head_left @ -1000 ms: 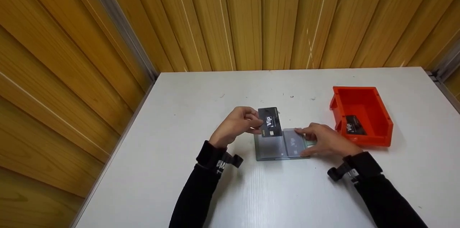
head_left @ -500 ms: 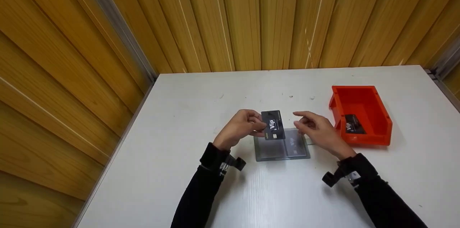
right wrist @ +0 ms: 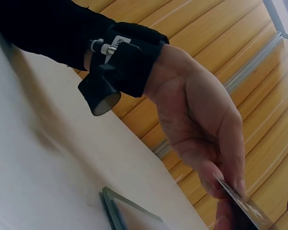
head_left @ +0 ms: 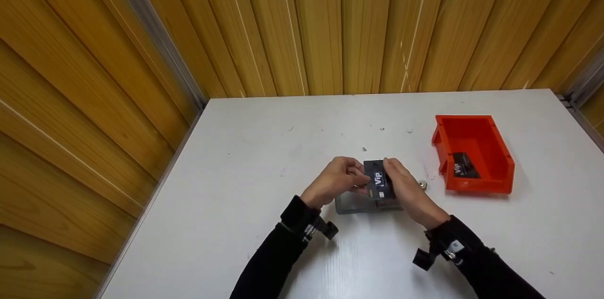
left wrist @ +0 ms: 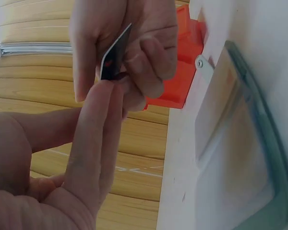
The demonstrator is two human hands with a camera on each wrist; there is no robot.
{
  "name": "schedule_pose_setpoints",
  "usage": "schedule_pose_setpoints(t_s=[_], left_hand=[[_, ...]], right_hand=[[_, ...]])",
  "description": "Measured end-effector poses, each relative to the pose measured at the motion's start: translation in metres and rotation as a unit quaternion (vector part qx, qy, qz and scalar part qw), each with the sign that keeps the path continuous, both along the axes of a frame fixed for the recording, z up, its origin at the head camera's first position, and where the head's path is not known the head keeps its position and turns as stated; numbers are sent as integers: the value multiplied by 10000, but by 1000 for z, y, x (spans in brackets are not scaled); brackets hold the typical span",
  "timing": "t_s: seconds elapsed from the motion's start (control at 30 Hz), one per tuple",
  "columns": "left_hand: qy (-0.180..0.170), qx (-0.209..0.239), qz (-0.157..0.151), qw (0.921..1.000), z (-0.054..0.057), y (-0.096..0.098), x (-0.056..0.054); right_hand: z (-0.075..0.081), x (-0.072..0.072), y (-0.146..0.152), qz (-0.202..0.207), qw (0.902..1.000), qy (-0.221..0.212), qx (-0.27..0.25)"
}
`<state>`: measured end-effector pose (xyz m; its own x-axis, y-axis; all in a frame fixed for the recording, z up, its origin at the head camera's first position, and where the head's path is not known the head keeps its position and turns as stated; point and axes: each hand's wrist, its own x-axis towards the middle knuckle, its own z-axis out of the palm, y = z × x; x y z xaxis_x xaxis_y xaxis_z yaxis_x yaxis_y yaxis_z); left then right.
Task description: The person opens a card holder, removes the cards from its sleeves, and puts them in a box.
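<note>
A dark card (head_left: 377, 180) printed "Vip" is held in the air between both hands. My left hand (head_left: 332, 181) pinches its left edge between thumb and fingers, also seen in the right wrist view. My right hand (head_left: 415, 195) is at the card's right edge; in the left wrist view its thumb lies over the card (left wrist: 114, 55) and its curled fingers under it. Below, a clear plastic card holder (head_left: 351, 205) with a greenish border lies on the table, mostly covered by the hands in the head view. A tab with a metal snap (left wrist: 200, 63) sticks out from it.
An orange bin (head_left: 502, 148) stands to the right on the white table (head_left: 264, 148), with another dark "Vip" card (head_left: 465, 165) inside. Wood-panelled walls (head_left: 321, 25) rise behind and to the left.
The right hand has left the card holder, lifted, and come over to the card's right edge. The left hand has carried the card right and nearer to me.
</note>
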<state>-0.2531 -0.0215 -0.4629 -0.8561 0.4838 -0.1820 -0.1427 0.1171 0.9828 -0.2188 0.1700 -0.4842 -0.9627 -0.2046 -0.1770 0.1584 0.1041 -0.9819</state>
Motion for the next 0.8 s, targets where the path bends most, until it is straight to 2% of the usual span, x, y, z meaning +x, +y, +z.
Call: schedule_pose_setpoints(t_s=[0.13,0.23,0.4,0.8], left_hand=[[-47,159,28,9999,-6,8,4],[-68,196,63,9998,-9,12,6],[-22,147,131,9998,-9,14,8],[3,135,243,9996,-11,16,7]], right_hand=[[-4,5,-9,-637,9979,95,81],[-10,7,-12,-941,9952,243,111],[-15,9,-14,-1083,9935,337,32],[-18,3,-13,-1212,9895,558,548]])
